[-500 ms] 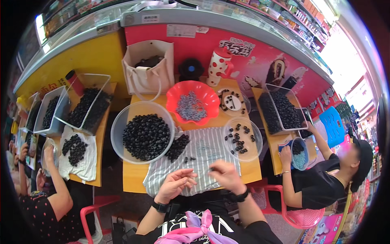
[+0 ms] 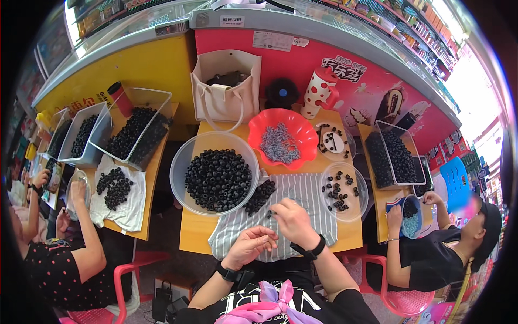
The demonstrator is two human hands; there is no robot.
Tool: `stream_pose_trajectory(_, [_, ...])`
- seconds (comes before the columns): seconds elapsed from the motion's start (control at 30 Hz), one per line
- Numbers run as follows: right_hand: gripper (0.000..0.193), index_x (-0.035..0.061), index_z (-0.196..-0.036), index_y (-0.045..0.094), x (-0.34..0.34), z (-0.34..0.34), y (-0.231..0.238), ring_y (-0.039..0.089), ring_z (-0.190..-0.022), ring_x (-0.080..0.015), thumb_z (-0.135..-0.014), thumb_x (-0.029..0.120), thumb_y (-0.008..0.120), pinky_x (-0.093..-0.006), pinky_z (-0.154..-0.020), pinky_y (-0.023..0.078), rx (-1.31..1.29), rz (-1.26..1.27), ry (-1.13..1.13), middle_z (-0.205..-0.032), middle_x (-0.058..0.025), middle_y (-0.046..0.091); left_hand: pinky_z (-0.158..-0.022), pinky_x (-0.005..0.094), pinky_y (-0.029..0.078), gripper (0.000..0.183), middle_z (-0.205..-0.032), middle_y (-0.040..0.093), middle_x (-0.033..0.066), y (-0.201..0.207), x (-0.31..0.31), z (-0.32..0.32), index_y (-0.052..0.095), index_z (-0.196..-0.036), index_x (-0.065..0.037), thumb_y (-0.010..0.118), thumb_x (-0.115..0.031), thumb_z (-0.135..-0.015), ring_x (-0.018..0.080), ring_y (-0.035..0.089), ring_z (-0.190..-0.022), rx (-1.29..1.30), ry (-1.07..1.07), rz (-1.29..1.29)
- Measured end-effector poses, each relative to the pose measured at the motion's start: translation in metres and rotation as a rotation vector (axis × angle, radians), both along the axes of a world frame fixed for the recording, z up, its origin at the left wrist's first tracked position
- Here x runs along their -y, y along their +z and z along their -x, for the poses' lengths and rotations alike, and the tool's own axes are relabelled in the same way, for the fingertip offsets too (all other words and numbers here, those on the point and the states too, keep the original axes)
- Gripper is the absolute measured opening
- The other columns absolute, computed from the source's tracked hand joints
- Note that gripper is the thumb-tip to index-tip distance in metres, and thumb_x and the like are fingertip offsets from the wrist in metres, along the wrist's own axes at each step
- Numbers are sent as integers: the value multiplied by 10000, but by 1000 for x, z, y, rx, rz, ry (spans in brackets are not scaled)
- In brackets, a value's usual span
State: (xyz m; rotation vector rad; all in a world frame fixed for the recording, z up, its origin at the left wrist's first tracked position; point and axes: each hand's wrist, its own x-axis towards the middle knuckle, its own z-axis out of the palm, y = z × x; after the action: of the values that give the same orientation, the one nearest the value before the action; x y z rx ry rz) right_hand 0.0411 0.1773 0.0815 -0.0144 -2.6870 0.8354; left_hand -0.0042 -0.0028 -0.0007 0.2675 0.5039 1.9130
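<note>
My left hand (image 2: 251, 245) is held over the near edge of a grey-and-white striped cloth (image 2: 299, 189), thumb and fingers drawn together; whatever is between the tips is too small to make out. Just above it, my right hand (image 2: 293, 221) reaches left with its fingers bent and bunched. Its fingertips are beside a small black piece (image 2: 268, 214) on the cloth; whether they grip anything is hidden. A heap of black ring-like pieces (image 2: 260, 197) lies at the cloth's left edge. Beyond is a big clear bowl (image 2: 178, 186) full of similar pieces.
A red scalloped bowl (image 2: 308, 141) holds small grey-blue parts. Right of the cloth, a clear round tray (image 2: 360, 202) carries several black pieces. A canvas bag (image 2: 229, 102) and a dotted tumbler (image 2: 320, 94) stand behind. Co-workers (image 2: 73, 254) (image 2: 431, 254) sit at tables on both sides.
My right hand has moved left across the cloth, toward the loose black pieces and close to my left hand. My left hand's fingers have drawn closer together. The view has shifted.
</note>
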Motion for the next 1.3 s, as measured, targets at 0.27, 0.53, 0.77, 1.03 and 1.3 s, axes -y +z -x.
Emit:
stream_pose_trajectory(0.27, [308,59,-1056,614,0,60,-9,604,-880,-357,-753,30,661,-442,-746,494,110,-176,-59,-945,-160,554,-760,281,518,244,-1109,630,177,-2,-2,-1,573,-1158,48,565,-77,-949,225,657,-931,19,-27,-15])
stream_pose_trajectory(0.53, [237,52,-959,601,2,51,-20,610,-800,-386,-733,38,670,-461,-676,492,145,-75,-5,-888,-160,563,-769,281,515,255,-1114,626,172,-3,0,0,565,-1169,45,568,-84,-949,225,654,-937,22,-42,-17])
stream_pose_trajectory(0.77, [140,35,-882,611,17,1,-14,603,-757,-383,-744,36,636,-451,-636,485,144,-63,-16,-849,-149,570,-765,282,517,245,-1080,641,155,-9,2,-1,574,-1161,37,571,-85,-949,216,653,-915,-24,-35,-11])
stream_pose_trajectory(1.03, [260,17,-970,619,15,-36,-21,628,-694,-279,-722,-54,649,-355,-593,506,-25,273,-96,-892,-130,615,-734,271,525,239,-1055,648,137,-6,0,-1,578,-1159,24,577,-86,-946,205,661,-866,-29,-8,-2])
stream_pose_trajectory(1.3, [268,6,-1023,668,42,-58,-26,677,-794,-190,-780,-105,647,-268,-677,531,-162,686,-31,-978,-129,677,-745,281,523,336,-1068,637,92,1,0,-4,547,-1246,25,600,-59,-925,171,644,-859,-74,12,38])
